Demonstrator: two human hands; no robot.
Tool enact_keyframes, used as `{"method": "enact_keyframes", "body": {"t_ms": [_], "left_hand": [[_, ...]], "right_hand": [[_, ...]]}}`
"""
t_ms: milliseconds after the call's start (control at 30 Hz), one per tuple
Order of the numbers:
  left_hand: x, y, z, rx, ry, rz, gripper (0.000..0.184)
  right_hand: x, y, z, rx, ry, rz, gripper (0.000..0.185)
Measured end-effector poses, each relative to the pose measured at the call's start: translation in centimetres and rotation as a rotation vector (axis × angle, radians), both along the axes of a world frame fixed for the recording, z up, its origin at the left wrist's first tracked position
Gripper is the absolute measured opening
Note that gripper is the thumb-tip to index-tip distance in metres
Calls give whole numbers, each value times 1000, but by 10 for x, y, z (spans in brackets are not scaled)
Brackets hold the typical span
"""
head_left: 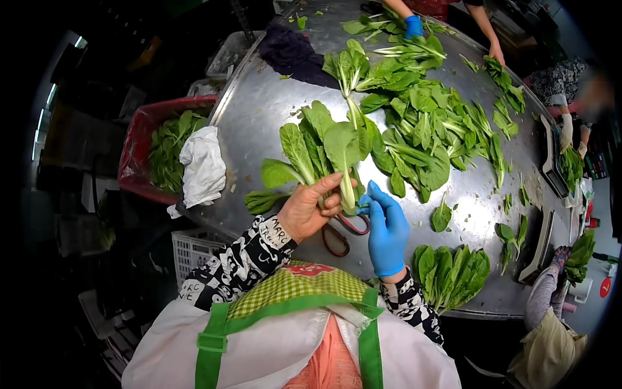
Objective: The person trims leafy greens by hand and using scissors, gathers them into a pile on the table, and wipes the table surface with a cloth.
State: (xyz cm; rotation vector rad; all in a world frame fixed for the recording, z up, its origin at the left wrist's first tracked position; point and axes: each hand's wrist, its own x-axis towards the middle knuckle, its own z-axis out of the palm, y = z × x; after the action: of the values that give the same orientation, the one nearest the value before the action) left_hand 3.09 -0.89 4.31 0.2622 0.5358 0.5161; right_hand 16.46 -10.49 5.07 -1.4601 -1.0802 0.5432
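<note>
My bare left hand (312, 206) is wrapped round the pale stems of a bunch of leafy greens (314, 142), leaves pointing away from me. My right hand (387, 230), in a blue glove, is just right of the stem ends. Its thumb and fingertips are pinched together; what is between them, if anything, is too small to make out. Below both hands lie scissors (337, 243) with looped handles, partly hidden. A large heap of loose greens (421, 123) spreads beyond my right hand. Nearer me, a gathered bunch (451, 272) rests by my right sleeve.
The metal table (253, 117) carries a dark cloth (295, 55) at its far left. A red crate (133, 149) of greens with white crumpled material (202, 165) stands left. Two scales (551, 155) line the right side. Other people's hands (413, 27) work at the far edge and right.
</note>
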Motion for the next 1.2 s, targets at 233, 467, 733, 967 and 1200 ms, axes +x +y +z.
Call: {"method": "enact_keyframes", "body": {"t_ms": [233, 467, 733, 967, 1200], "left_hand": [[2, -6, 1, 135, 135, -74, 26], [3, -8, -3, 101, 223, 140, 12], [4, -1, -2, 152, 104, 266, 10], [6, 1, 5, 262, 163, 502, 12], [-9, 23, 6, 224, 210, 657, 15]], "right_hand": [[-6, 5, -14, -296, 260, 52, 19], [-10, 12, -24, -264, 374, 66, 18], [-9, 37, -29, -248, 510, -60, 24], [-1, 73, -51, -135, 632, -126, 28], [17, 77, -47, -609, 539, 317, 30]]}}
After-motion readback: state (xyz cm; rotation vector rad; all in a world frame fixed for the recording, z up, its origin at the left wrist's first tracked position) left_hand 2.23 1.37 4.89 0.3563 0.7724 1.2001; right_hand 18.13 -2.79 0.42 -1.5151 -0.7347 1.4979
